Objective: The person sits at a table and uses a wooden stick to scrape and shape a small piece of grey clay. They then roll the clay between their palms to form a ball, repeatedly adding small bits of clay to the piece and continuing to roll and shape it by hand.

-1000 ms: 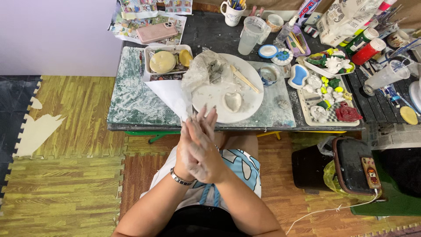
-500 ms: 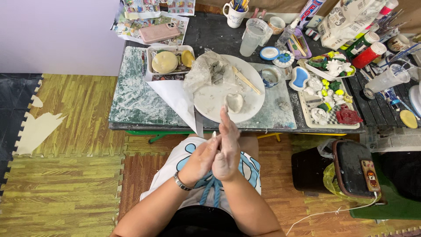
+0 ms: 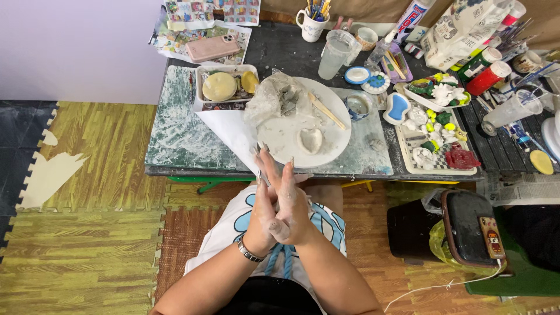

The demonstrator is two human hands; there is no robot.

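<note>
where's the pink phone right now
In the head view the pink phone lies face down at the table's far left, on printed sheets, just beyond the white tray holding round yellowish pieces.

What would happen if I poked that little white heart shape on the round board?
The heart shape looks like soft, damp clay, so it would probably dent. It sits flat on the round board, so rolling seems unlikely. Its thin raised rim may bend if lifted.
</note>
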